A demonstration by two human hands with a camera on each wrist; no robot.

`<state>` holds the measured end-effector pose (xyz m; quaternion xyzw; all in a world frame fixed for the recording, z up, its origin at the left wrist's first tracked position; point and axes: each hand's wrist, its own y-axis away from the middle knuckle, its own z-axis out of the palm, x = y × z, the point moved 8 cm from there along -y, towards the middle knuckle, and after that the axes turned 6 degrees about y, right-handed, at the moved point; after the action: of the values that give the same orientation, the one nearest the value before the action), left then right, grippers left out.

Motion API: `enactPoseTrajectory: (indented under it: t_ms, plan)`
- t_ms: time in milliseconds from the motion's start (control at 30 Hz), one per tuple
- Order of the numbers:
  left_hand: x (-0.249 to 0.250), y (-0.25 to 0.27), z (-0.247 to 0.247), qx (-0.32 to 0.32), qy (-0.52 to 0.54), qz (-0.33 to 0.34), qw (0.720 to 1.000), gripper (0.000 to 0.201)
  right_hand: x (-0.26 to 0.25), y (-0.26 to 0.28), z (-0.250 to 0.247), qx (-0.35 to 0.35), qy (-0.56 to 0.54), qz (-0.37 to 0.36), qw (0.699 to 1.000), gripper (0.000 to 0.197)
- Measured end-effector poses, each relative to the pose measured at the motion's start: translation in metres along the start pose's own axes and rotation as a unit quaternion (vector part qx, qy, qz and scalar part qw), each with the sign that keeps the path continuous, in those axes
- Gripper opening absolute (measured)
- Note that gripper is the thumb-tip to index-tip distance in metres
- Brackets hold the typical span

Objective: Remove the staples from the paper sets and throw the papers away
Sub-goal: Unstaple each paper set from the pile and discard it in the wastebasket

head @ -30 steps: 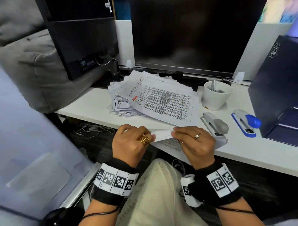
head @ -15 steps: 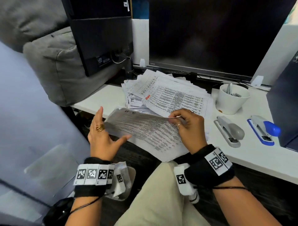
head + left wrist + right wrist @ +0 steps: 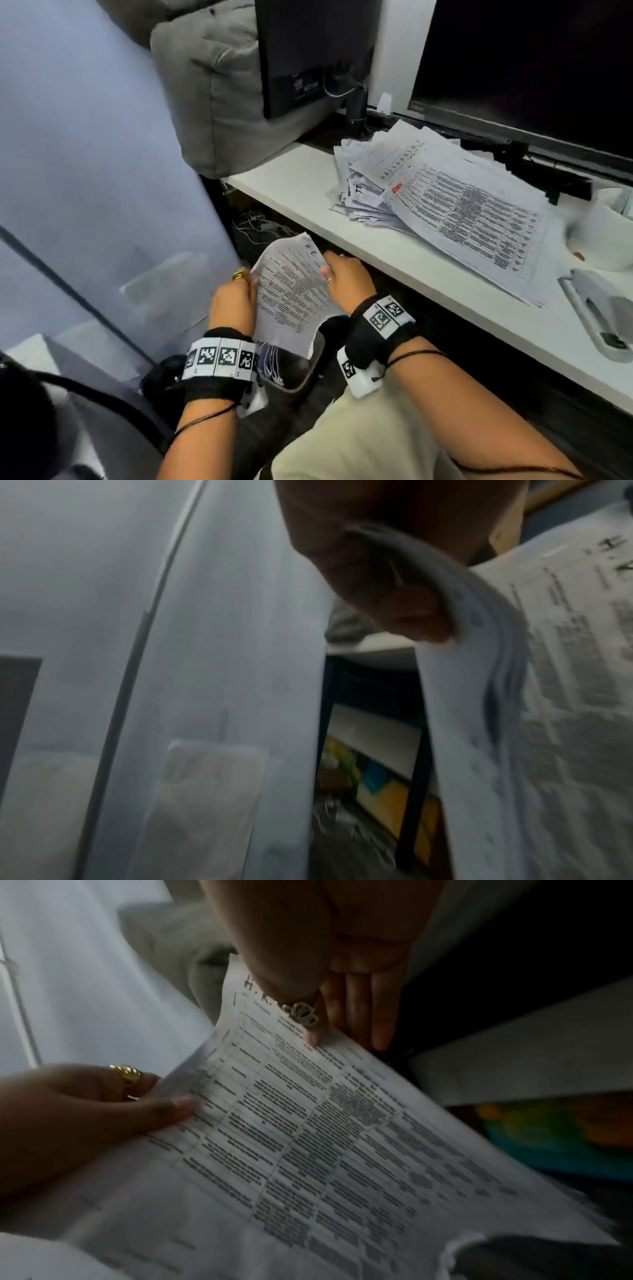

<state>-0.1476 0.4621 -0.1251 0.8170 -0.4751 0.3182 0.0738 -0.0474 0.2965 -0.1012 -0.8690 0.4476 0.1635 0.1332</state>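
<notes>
A printed paper set (image 3: pixel 291 294) is held upright below the desk edge, its torn lower edge over a dark bin (image 3: pixel 305 373) that holds other sheets. My left hand (image 3: pixel 248 284) grips its left edge, and the left wrist view shows my thumb (image 3: pixel 411 610) pressed on the sheets (image 3: pixel 548 723). My right hand (image 3: pixel 327 270) pinches the top right edge. In the right wrist view the ringed thumb (image 3: pixel 310 1026) lies on the paper (image 3: pixel 325 1150), with the other fingers behind it. A loose pile of paper sets (image 3: pixel 445 198) lies on the white desk (image 3: pixel 294 185).
A grey stapler (image 3: pixel 603 315) and a white cup (image 3: pixel 603 240) stand at the desk's right. Two dark monitors (image 3: pixel 513 68) rise behind the pile. A pale partition (image 3: pixel 85 154) stands close on the left, and cables lie on the floor under the desk.
The paper set has come off the desk edge, down and left to over the bin. My left hand, open half a second ago, now grips its left edge.
</notes>
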Motion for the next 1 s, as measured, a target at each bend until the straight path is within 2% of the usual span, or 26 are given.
enactPoseTrajectory:
  t_ms: [100, 267, 400, 500, 667, 733, 800, 867, 933, 1000]
  plan:
    - [-0.032, 0.009, 0.039, -0.009, 0.030, -0.111, 0.993, 0.032, 0.013, -0.011, 0.053, -0.062, 0.014, 0.028, 0.998, 0.014]
    - [-0.064, 0.012, 0.099, -0.043, 0.078, -0.198, 0.976, 0.033, 0.038, -0.033, 0.124, -0.117, -0.011, 0.058, 0.991, 0.022]
    - [-0.079, 0.002, 0.131, -0.092, 0.022, -0.207, 0.974, 0.035, 0.065, -0.049, 0.175, -0.152, -0.051, 0.097, 0.982, 0.022]
    - [-0.094, -0.001, 0.154, -0.127, -0.017, -0.220, 0.967, 0.043, 0.079, -0.063, 0.207, -0.162, -0.066, 0.092, 0.980, 0.022]
    - [-0.120, 0.003, 0.178, -0.137, -0.034, -0.241, 0.960, 0.043, 0.097, -0.072, 0.243, -0.181, -0.074, 0.082, 0.977, 0.017]
    - [-0.125, 0.003, 0.185, -0.133, -0.034, -0.228, 0.964, 0.041, 0.100, -0.074, 0.259, -0.222, -0.062, 0.072, 0.970, 0.019]
    - [-0.130, 0.001, 0.192, -0.130, -0.038, -0.201, 0.970, 0.039, 0.102, -0.075, 0.279, -0.268, -0.045, 0.064, 0.960, 0.027]
    - [-0.135, 0.000, 0.202, -0.147, -0.076, -0.178, 0.970, 0.039, 0.104, -0.073, 0.294, -0.288, -0.066, 0.084, 0.952, 0.048]
    - [-0.144, -0.003, 0.217, -0.179, -0.121, -0.179, 0.960, 0.035, 0.102, -0.075, 0.301, -0.254, -0.091, 0.070, 0.960, 0.084]
    - [-0.156, -0.005, 0.237, -0.222, -0.148, -0.192, 0.944, 0.031, 0.092, -0.077, 0.306, -0.233, -0.061, 0.000, 0.971, 0.100]
